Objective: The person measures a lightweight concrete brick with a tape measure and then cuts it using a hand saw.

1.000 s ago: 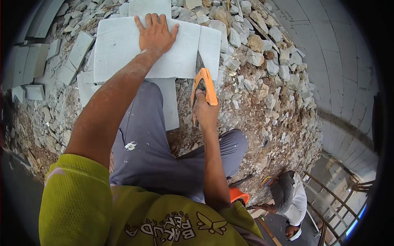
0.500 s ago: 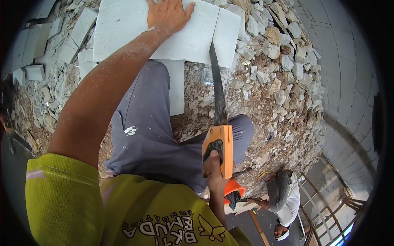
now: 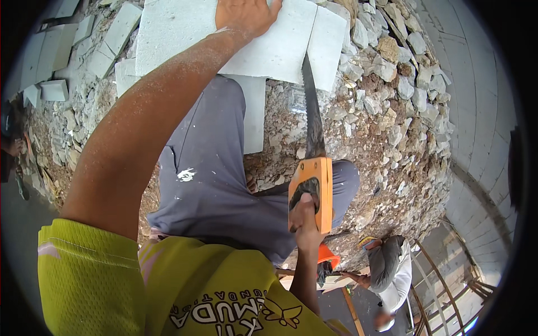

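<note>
My right hand [image 3: 306, 218] grips a handsaw by its orange handle [image 3: 323, 193]. The dark toothed blade [image 3: 312, 112] points away from me and sits in a cut near the right end of a white block [image 3: 269, 56]. A thin line continues from the blade toward the block's far edge, setting off a narrow strip [image 3: 326, 47] on the right. My left hand [image 3: 246, 15] lies flat on the block's top, left of the cut, its thumb spread; the other fingertips are out of the picture. Under the near edge, another white slab [image 3: 253, 115] shows beside my knee.
Broken rubble [image 3: 392, 101] covers the ground to the right, beside a grey wall [image 3: 471, 84]. White offcuts [image 3: 117, 39] lie at the far left. A person [image 3: 389, 269] is at the lower right by an orange bucket [image 3: 328, 256]. Another person's hand [image 3: 18, 147] shows at the left edge.
The saw and my right hand have moved forward, bringing the handle nearer the block. My left hand stays on the block. The whole view has shifted slightly.
</note>
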`<state>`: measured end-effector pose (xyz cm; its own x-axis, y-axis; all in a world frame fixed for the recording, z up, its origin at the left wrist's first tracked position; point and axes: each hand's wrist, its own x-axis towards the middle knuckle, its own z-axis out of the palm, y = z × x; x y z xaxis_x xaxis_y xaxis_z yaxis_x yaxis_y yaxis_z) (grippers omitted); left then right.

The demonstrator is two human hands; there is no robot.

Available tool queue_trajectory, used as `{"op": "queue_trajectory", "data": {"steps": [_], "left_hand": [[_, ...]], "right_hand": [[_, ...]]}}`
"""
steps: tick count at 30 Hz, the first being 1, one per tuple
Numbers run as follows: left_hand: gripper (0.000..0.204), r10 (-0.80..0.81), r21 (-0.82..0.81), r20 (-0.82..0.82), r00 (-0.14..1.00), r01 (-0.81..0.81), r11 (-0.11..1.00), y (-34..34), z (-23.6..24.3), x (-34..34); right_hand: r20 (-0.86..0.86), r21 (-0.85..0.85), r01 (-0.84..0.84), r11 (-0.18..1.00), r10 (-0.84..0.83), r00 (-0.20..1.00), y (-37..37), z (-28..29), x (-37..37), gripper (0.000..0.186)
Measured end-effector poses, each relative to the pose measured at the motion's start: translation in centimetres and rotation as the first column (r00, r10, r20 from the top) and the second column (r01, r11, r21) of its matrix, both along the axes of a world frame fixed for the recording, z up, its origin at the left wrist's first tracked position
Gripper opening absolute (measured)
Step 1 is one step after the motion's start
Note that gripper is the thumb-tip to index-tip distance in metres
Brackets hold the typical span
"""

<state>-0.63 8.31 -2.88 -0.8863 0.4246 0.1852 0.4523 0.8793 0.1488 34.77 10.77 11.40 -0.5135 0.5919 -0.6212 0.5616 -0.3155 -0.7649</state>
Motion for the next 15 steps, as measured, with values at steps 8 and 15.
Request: {"op": "queue_trajectory", "data": {"steps": [8, 15], "left_hand": [[0.059, 0.010, 0.007, -0.026, 1.000, -0.010, 1.000, -0.3, 0.0, -0.7], [0.059, -0.035, 0.101, -0.119, 0.992, 0.047, 0.994, 3.5, -0.1, 0.5]], "right_hand": [[-0.034, 0.036, 0.093, 0.995, -0.092, 0.995, -2.0, -0.4, -1.1, 0.024], [-0.097, 0.064, 0.058, 0.996, -0.051, 0.994, 6.2, -9.1, -9.8, 0.030]]}}
